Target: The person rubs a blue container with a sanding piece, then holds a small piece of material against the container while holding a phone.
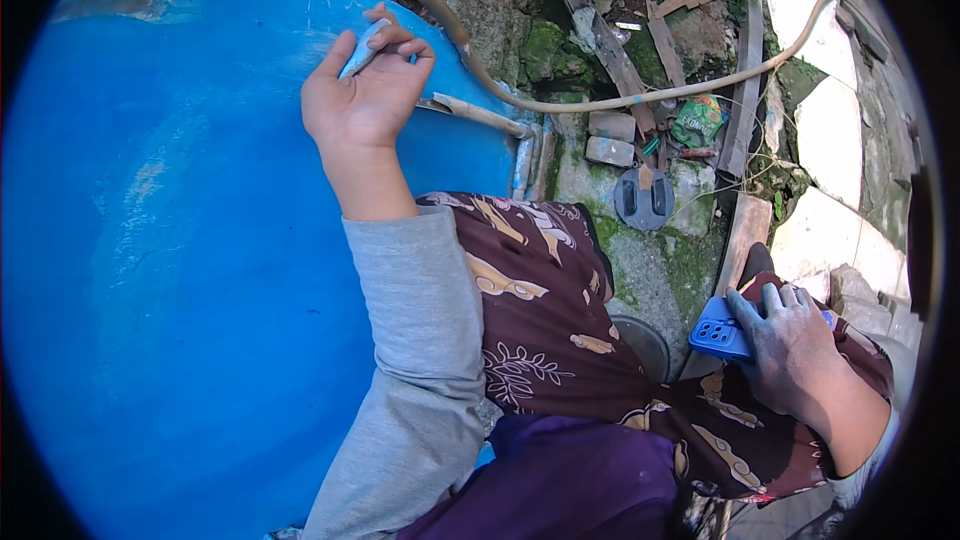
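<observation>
Outdoors, a blue surface [230, 290] lay beneath the left hand [362, 108], curled around a pale piece [362, 52]. The right hand [795, 348] clasped a phone [718, 332].

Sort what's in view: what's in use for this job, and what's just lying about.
Likely in use:
small pale-blue piece in the left hand
blue surface
blue phone under the right hand, use unclear

Apparently lying about:
hose
bricks
green packet
planks
</observation>
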Tool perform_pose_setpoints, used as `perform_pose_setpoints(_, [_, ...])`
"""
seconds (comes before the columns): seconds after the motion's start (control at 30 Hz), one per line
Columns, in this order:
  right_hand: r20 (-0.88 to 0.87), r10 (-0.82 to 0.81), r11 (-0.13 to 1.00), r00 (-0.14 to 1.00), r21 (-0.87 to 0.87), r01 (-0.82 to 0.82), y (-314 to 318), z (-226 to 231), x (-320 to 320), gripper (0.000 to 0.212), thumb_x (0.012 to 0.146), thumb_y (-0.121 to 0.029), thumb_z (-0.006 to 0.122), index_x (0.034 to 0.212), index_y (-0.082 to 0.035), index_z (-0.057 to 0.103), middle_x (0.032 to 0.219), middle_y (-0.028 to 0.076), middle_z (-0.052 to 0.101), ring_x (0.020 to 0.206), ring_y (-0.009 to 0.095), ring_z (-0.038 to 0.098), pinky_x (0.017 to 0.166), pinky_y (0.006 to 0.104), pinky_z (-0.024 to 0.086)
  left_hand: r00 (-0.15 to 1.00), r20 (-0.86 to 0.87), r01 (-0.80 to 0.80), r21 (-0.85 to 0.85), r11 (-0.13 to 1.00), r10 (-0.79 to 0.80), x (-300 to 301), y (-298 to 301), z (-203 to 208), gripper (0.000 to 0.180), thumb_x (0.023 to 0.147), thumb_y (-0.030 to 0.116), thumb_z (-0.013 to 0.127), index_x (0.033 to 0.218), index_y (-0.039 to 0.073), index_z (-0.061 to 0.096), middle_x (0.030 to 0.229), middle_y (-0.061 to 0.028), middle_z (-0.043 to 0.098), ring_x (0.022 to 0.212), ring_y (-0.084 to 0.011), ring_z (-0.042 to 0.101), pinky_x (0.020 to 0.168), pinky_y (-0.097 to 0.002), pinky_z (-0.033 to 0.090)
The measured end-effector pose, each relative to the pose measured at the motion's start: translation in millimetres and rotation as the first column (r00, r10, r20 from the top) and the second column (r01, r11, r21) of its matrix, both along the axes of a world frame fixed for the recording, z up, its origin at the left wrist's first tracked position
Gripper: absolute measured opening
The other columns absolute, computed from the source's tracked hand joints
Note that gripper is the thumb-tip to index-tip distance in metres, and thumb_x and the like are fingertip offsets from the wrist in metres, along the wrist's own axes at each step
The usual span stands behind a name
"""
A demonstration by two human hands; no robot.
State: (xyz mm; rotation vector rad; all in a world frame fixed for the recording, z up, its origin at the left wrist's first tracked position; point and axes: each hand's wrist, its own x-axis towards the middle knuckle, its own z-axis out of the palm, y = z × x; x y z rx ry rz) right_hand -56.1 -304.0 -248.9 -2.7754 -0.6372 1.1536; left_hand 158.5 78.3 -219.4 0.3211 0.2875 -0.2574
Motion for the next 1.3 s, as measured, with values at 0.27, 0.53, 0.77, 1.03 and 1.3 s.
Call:
perform_pose_setpoints(0.27, [0.011, -0.043, 0.999, 0.999, -0.001, 0.043, 4.3, 2.9, 3.4, 0.068, 0.075, -0.023, 0.068, 0.138, -0.007, 0.047, 0.115, 0.025, 0.055, 0.109, 0.038, 0.053, 0.097, 0.0441, 0.042, 0.965, 0.254, -0.081, 0.071, 0.994, 0.06, -17.8, 6.4, 25.3, 0.045, 0.099, 0.016, 0.034, 0.139, -0.005, 0.035, 0.1, -0.0056, 0.049, 0.076, -0.0146, 0.041, 0.077, -0.0341, 0.03])
perform_pose_setpoints(0.53, [-0.016, -0.022, 0.999, 1.0, 0.024, 0.022, 5.5, 5.5, 6.9, 0.067, 0.074, -0.015, 0.061, 0.138, -0.002, 0.046, 0.11, 0.024, 0.057, 0.106, 0.035, 0.054, 0.097, 0.0417, 0.039, 0.994, 0.089, -0.081, 0.128, 0.988, 0.07, -18.5, 0.9, 19.5, 0.041, 0.099, 0.016, 0.034, 0.133, -0.005, 0.038, 0.106, -0.0077, 0.052, 0.077, -0.016, 0.044, 0.077, -0.0353, 0.031])
perform_pose_setpoints(0.77, [0.033, 0.039, 0.999, 0.999, -0.019, -0.039, 2.6, 8.4, 0.6, 0.064, 0.077, -0.022, 0.067, 0.136, -0.005, 0.048, 0.113, 0.026, 0.055, 0.107, 0.038, 0.054, 0.095, 0.0445, 0.042, 0.998, 0.048, 0.031, 0.008, 0.999, -0.031, 1.1, 3.1, -0.9, 0.039, 0.099, 0.015, 0.034, 0.132, -0.005, 0.037, 0.104, -0.008, 0.053, 0.077, -0.0159, 0.044, 0.077, -0.036, 0.031])
perform_pose_setpoints(1.03, [-0.023, -0.008, 1.0, 1.0, 0.027, 0.009, 8.5, 4.2, 10.4, 0.064, 0.078, -0.023, 0.068, 0.136, -0.005, 0.048, 0.112, 0.026, 0.056, 0.108, 0.038, 0.054, 0.094, 0.0446, 0.043, 0.975, 0.217, -0.049, 0.005, 0.999, 0.047, -27.8, 10.0, 29.8, 0.039, 0.1, 0.017, 0.032, 0.131, -0.005, 0.038, 0.103, -0.0089, 0.053, 0.078, -0.017, 0.043, 0.077, -0.0361, 0.031])
perform_pose_setpoints(1.3, [-0.055, -0.013, 0.999, 0.998, -0.033, 0.012, 5.9, 1.3, 4.4, 0.07, 0.074, -0.021, 0.069, 0.138, -0.003, 0.046, 0.113, 0.025, 0.056, 0.109, 0.037, 0.054, 0.101, 0.0439, 0.039, 0.999, 0.036, 0.012, 0.014, 1.0, -0.012, 1.6, -0.9, -4.3, 0.036, 0.102, 0.021, 0.029, 0.125, -0.004, 0.041, 0.102, -0.0096, 0.054, 0.078, -0.0174, 0.043, 0.076, -0.0359, 0.031])
